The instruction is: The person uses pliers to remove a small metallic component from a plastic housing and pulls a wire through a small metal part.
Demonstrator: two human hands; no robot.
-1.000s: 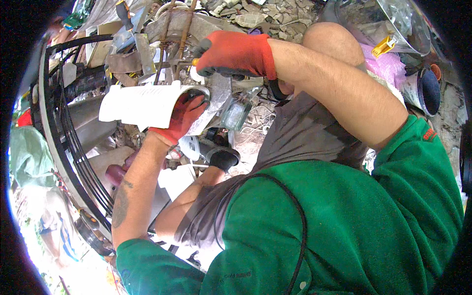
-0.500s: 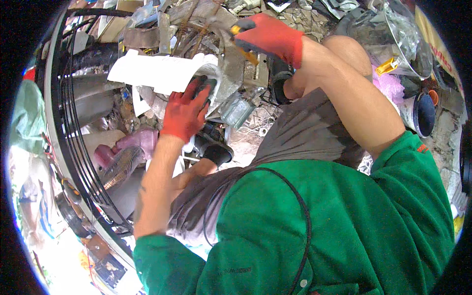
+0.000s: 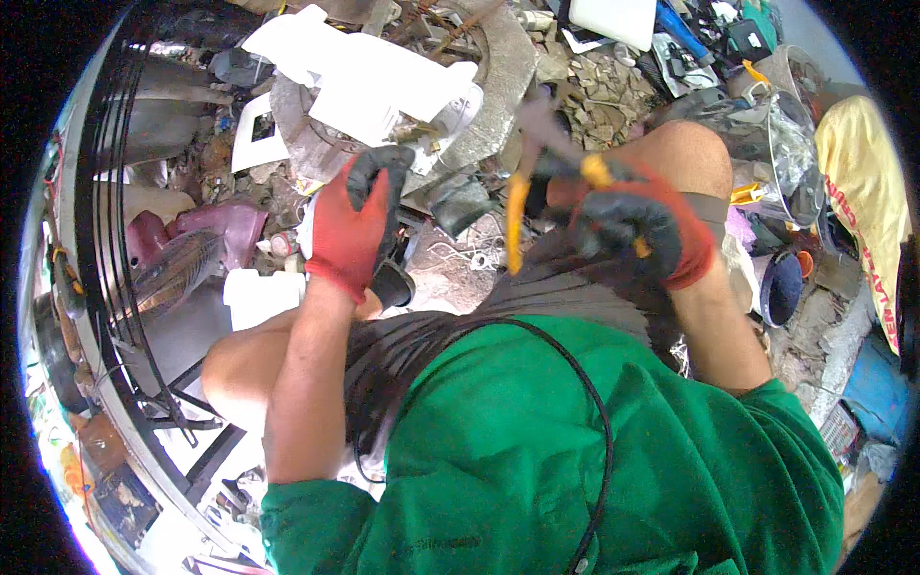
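My left hand (image 3: 359, 216), in a red glove with black fingers, is raised just in front of a white plastic casing (image 3: 369, 72). Its fingers curl in toward the thumb; whatever may be between them is hidden. The casing lies across a grey, angular concrete ring (image 3: 513, 81). Over my right thigh, my right hand (image 3: 642, 225), gloved the same way, is closed round yellow-handled pliers (image 3: 517, 220). Motion blurs their grey jaws, which point up and away from me. One handle stands apart from the palm.
Broken stone chips (image 3: 599, 105) cover the ground beyond my right knee. A clear bucket (image 3: 781, 144) and a yellow sack (image 3: 858, 192) are at right. Along the left runs a black metal rack (image 3: 110, 220), with a maroon plastic part (image 3: 235, 230) beside it.
My right hand has come back toward my lap with the pliers. My left hand has drawn off the white casing, its fingers now curled. The view has shifted.
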